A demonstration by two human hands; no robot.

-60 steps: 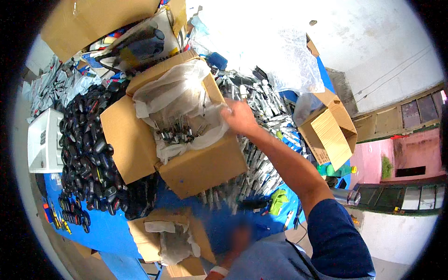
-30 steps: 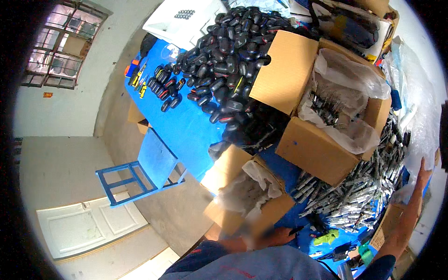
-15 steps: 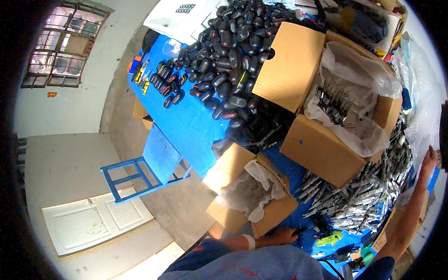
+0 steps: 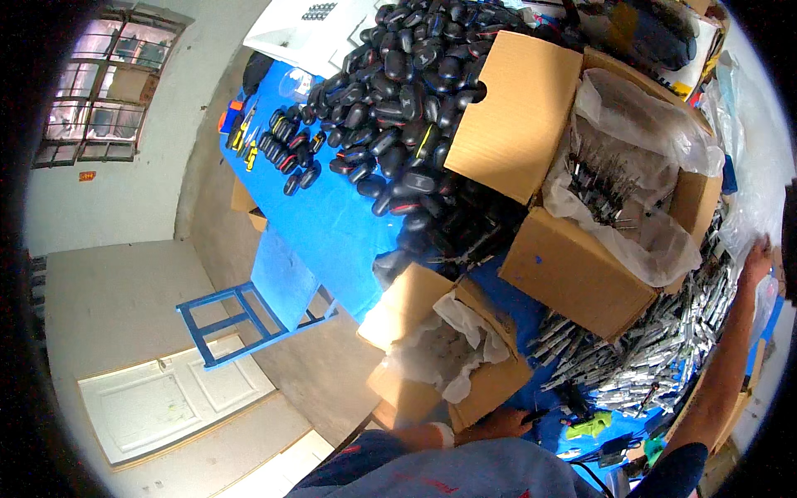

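At the table's near edge, beside the small open carton, my left hand is closed. A short dark object sticks out from its fingers, too small to make out. My right arm stretches far out to the right, and my right hand is at the clear plastic sheeting. Its fingers are blurred against the plastic, so their grip does not show. Below that arm spreads a big heap of slim silver and black parts. A lime-green cloth or glove lies near my left hand.
A large open carton, lined with plastic, holds thin dark parts. Behind it are piled many black oval cases on the blue table. A blue stool stands left of the table. Yellow-handled tools lie at the far left.
My right hand has moved a little farther away, up along the plastic sheeting. The left hand stays by the small carton. The whole view has shifted slightly.
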